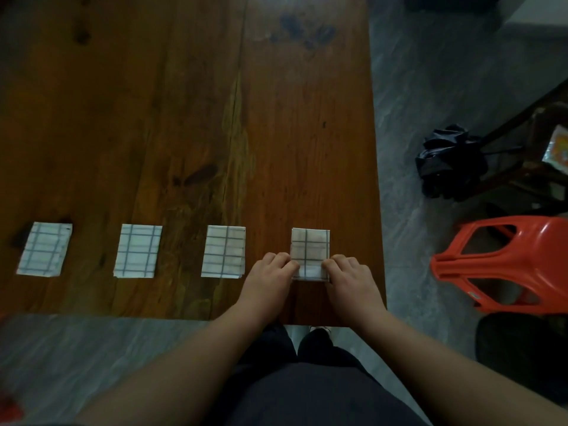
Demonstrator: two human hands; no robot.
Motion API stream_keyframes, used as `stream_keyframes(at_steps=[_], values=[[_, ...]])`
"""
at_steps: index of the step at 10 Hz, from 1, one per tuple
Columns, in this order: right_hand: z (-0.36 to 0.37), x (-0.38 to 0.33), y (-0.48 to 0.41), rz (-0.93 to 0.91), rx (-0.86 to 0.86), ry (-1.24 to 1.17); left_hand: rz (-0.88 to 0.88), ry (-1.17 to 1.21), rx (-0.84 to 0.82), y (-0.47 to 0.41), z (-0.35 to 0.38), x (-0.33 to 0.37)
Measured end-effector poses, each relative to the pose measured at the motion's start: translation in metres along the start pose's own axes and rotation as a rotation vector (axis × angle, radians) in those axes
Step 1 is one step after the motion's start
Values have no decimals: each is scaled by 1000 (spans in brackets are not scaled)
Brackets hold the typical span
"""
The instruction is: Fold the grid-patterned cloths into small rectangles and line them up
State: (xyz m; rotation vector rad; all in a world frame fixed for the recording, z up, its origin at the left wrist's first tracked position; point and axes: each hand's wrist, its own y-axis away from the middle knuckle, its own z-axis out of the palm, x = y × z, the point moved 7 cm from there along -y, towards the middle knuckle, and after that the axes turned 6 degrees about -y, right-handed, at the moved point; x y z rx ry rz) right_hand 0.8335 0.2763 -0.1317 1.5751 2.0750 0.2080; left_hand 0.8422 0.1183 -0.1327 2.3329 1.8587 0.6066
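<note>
Four white cloths with dark grid lines lie folded into small rectangles in a row near the front edge of the wooden table (190, 118). From the left they are the first cloth (44, 249), the second cloth (137, 251), the third cloth (224, 251) and the fourth cloth (309, 245). My left hand (269, 278) pinches the fourth cloth's near left edge. My right hand (347, 279) pinches its near right edge. The cloth's near corners are partly covered by my fingers.
The table's right edge runs just beyond the fourth cloth. On the grey floor to the right stand an orange plastic stool (504, 259), a dark crumpled bag (448, 162) and dark furniture legs (522, 155). My legs are below the table's front edge.
</note>
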Motion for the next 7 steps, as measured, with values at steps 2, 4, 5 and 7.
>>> stream_keyframes(at_steps=[2,4,5,7], values=[[3,1,1,38,-2,-15,-20,22,-4,-2,-2,-2],[2,2,9,40,-16,-55,-58,27,-9,13,-6,0],[-6,2,16,-13,-14,-59,-152,36,44,27,-14,0],[-36,9,37,-180,48,10,-400,21,89,66,-14,28]])
